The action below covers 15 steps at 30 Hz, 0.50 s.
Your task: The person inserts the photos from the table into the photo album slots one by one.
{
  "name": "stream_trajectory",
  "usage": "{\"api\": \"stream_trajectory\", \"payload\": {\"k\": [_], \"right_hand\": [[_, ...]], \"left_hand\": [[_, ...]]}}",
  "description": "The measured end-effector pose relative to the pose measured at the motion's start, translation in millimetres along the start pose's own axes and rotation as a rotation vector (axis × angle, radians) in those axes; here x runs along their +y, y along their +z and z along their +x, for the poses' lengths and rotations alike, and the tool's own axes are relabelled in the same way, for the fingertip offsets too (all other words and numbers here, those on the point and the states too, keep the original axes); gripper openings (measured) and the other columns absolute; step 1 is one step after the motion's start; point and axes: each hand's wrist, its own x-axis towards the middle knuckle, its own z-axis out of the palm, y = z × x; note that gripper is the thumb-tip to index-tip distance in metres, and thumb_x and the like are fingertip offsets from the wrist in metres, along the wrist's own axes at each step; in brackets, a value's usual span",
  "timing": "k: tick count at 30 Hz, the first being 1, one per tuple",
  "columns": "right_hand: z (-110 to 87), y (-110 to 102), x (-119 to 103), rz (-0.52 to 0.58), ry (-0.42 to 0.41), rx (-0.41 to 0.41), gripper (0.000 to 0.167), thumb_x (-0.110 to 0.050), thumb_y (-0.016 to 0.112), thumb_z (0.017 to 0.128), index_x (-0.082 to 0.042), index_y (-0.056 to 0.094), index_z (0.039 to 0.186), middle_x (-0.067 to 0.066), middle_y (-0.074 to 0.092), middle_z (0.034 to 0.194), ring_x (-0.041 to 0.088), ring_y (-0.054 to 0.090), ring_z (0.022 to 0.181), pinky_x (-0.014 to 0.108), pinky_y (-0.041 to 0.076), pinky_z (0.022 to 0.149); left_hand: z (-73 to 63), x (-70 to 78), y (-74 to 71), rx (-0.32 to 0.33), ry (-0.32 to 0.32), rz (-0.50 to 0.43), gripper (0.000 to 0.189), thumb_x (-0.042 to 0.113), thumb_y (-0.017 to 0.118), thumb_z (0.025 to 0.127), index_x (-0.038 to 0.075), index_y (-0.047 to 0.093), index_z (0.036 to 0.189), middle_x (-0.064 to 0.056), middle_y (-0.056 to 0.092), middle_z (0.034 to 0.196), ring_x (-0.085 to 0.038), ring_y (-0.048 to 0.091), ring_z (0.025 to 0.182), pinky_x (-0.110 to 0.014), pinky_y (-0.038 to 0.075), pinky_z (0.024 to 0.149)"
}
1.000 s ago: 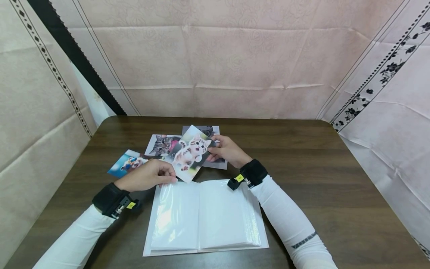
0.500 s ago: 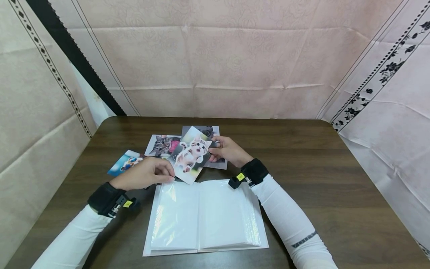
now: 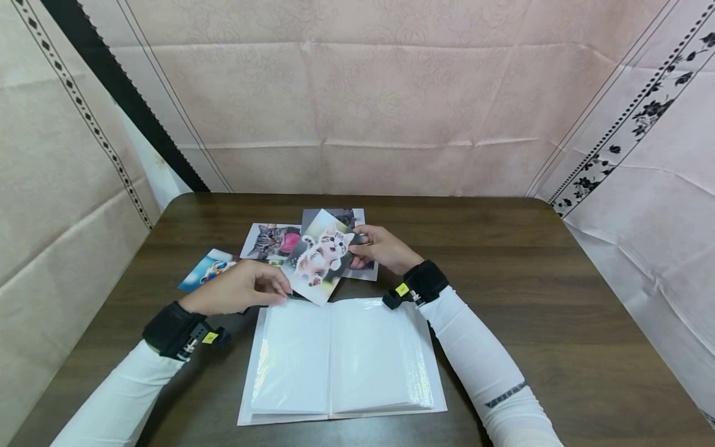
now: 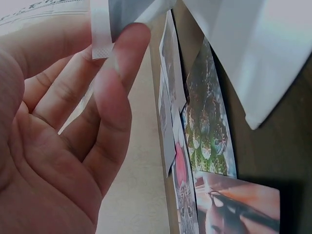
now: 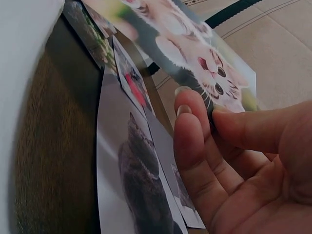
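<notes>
A photo album lies spread at blank clear-pocket pages. My left hand is at the top of its left page, thumb and fingertips pinching the edge of a plastic pocket. In the left wrist view, one fingertip shows through the clear film. My right hand pinches a white kitten photo by its right edge between thumb and fingers. This photo is tilted, its lower corner right at the album's top edge and close to my left fingertips. The kitten faces up toward the head camera.
Behind the album lie several other photos: a tabby cat with pink, a grey cat picture partly under the held photo, and a blue one partly behind my left hand. They rest on a brown wooden table with patterned cloth beyond.
My left hand has shifted slightly left, exposing more of the kitten photo's lower corner. The kitten photo and my right hand have moved very slightly right. The album has stayed in place.
</notes>
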Motion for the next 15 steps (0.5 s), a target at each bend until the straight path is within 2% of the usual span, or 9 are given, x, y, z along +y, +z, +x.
{"api": "stream_trajectory", "payload": {"k": [7, 12, 15], "right_hand": [[6.0, -3.6, 5.3, 0.004, -0.007, -0.026, 0.043, -0.004, 0.059, 0.101, -0.007, 0.049, 0.143, 0.003, 0.070, 0.085, 0.015, 0.069, 0.069, 0.028, 0.058, 0.075], [8.5, -4.3, 6.9, -0.009, -0.005, -0.046, 0.047, -0.005, 0.060, 0.101, -0.007, 0.047, 0.146, 0.004, 0.070, 0.088, 0.016, 0.069, 0.071, 0.028, 0.058, 0.075], [9.7, -4.4, 7.9, -0.016, -0.014, -0.065, 0.042, -0.005, 0.060, 0.101, -0.007, 0.049, 0.142, 0.005, 0.070, 0.090, 0.016, 0.069, 0.071, 0.028, 0.059, 0.076]], "left_hand": [[-1.6, -0.6, -0.3, 0.007, -0.019, -0.004, 0.020, 0.019, 0.075, 0.093, 0.016, 0.073, 0.113, -0.004, 0.074, 0.110, -0.018, 0.064, 0.082, -0.025, 0.055, 0.069], [-1.6, 1.9, -0.8, 0.011, -0.038, 0.008, 0.020, 0.019, 0.074, 0.093, 0.017, 0.073, 0.113, -0.004, 0.073, 0.112, -0.019, 0.064, 0.081, -0.026, 0.053, 0.065], [-1.5, 3.0, -1.1, 0.014, -0.041, 0.021, 0.020, 0.018, 0.074, 0.093, 0.018, 0.072, 0.113, -0.004, 0.073, 0.112, -0.019, 0.065, 0.080, -0.026, 0.052, 0.064]]}}
